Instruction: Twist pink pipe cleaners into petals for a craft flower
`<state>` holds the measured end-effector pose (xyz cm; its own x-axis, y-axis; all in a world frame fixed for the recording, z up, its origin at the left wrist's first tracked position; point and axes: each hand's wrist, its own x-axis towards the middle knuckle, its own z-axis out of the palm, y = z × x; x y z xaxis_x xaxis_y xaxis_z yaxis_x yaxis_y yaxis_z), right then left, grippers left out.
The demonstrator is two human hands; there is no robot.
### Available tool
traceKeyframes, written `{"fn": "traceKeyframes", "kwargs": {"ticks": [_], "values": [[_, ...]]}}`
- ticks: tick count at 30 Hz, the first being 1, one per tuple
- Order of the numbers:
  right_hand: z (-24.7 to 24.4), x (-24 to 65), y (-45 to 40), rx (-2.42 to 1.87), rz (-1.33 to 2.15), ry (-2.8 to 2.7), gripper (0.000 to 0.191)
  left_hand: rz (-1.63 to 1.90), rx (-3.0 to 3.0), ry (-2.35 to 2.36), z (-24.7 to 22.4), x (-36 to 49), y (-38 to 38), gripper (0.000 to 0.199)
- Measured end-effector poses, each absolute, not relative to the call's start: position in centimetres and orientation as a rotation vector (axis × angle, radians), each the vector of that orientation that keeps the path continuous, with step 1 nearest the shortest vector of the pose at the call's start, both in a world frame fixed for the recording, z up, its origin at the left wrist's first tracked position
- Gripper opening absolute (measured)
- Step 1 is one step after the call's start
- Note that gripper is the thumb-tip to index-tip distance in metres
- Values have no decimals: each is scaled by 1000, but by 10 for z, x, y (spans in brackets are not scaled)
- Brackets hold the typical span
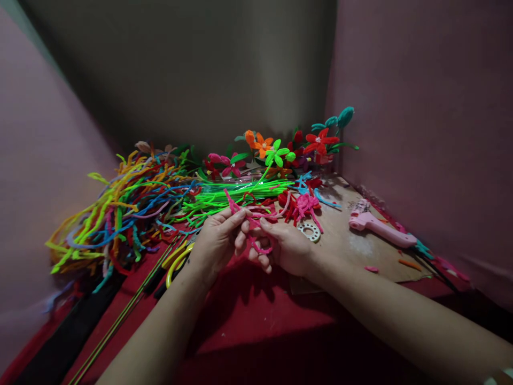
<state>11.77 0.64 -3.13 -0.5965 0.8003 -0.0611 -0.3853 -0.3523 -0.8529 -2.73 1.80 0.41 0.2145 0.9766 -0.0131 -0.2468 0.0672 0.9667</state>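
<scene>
Our left hand (pixel 216 235), right hand (pixel 290 246) both pinching bent pink chenille stem (pixel 231 201); multicoloured chenille flowers (pixel 276 154) along red table's (pixel 248 315) far edge.

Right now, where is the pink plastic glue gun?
In the head view, the pink plastic glue gun lies at right, mostly on brown cardboard, right of the white holed disc.

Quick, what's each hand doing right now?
Left hand: closed, thumb and fingers pinching pink fuzzy wire.
Right hand: fingers curled, also holding pink fuzzy wire.
</scene>
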Motion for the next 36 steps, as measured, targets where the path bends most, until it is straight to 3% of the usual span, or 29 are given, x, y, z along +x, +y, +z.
{"fn": "traceKeyframes", "kwargs": {"ticks": [3,7,12,19,23,26,31,36], "values": [[-30,118,5,-614,2010,-1009,19,1177,1087,899,4,-26,18,14],[-31,117,4,-672,2009,-1000,16,1239,1156,949,4,-25,16,14],[-35,117,3,-752,1995,-1091,23,1291,1348,1126,3,-29,18,18],[-37,115,3,-692,1941,-1095,22,1323,1196,1003,5,-30,21,17],[-39,114,6,-679,1926,-1035,25,1172,1282,965,3,-28,18,13],[-33,114,7,-699,1953,-1057,26,1045,1370,976,1,-28,17,13],[-11,119,14,-733,2136,-966,38,1208,1179,1011,6,-32,21,16],[-7,120,23,-647,2289,-794,19,1273,1071,1007,8,-34,24,17]]}}
